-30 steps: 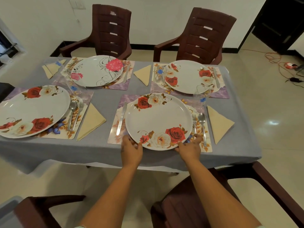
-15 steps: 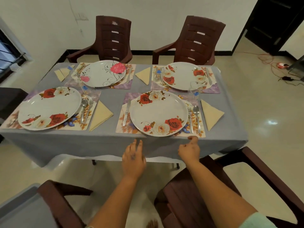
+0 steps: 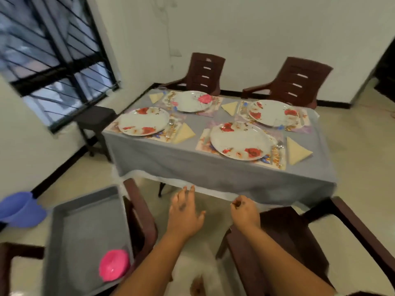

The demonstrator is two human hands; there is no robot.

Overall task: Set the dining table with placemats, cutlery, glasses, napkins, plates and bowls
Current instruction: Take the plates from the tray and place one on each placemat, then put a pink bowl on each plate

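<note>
The left hand (image 3: 184, 212) hangs in the air below the table (image 3: 213, 167) edge, its grip open with fingers spread and holding nothing. The right hand (image 3: 245, 210), beside it, has a loosely curled, empty grip. Just beyond, the nearest plate (image 3: 240, 141) sits on its placemat (image 3: 203, 144), with a folded napkin (image 3: 296, 151) to its right. Three more plates lie further on. To the left, a grey tray (image 3: 85, 231) carries a pink bowl (image 3: 114, 267).
</note>
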